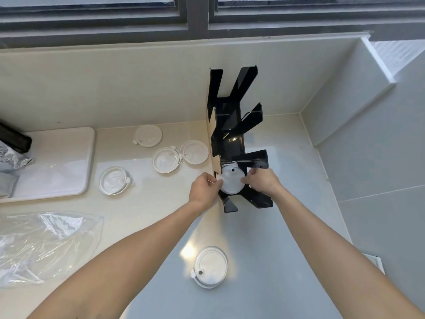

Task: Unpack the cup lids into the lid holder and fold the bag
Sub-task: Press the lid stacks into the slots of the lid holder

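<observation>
In the nearest slot of the black lid holder point(232, 125), by the counter's right back corner, my left hand point(203, 188) and right hand point(261, 180) pinch one white lid point(232, 181) at opposite edges. If I squeeze unevenly, it may tilt and jam against the dividers. Five loose lids wait on the counter point(142, 215); the empty bag point(46, 245) lies at its left edge.

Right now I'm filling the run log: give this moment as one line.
step: seating lid in lid holder | left hand, right hand: gripping it | counter: five loose lids | bag: unfolded
</observation>
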